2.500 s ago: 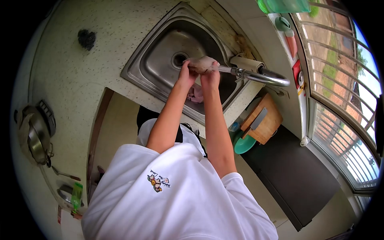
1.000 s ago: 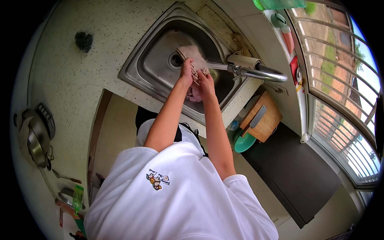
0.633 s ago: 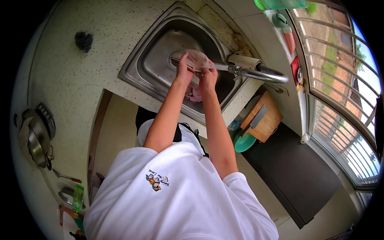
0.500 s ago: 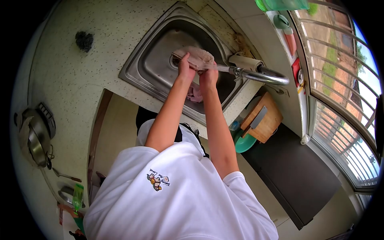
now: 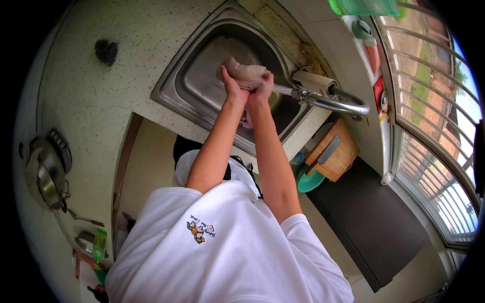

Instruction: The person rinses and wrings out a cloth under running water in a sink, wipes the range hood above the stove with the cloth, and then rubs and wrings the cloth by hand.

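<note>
left hand (image 5: 234,92) and right hand (image 5: 261,91): both grips holding the pale cloth (image 5: 246,74) over the sink (image 5: 199,68), just past 9 o'clock from the faucet (image 5: 344,105), presumably so its stream (image 5: 283,89) hits it. pinkish cloth (image 5: 246,120) below, 6 o'clock.

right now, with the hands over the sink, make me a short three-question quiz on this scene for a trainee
1. What do the left hand and the right hand hold together?
2. True or false: the faucet is turned off.
3. Fill in the colour: the basin by the wooden cutting board is ____.

Key:
1. A pale cloth.
2. False; water is running from it toward the hands.
3. Green, with a bluish tint.
</note>
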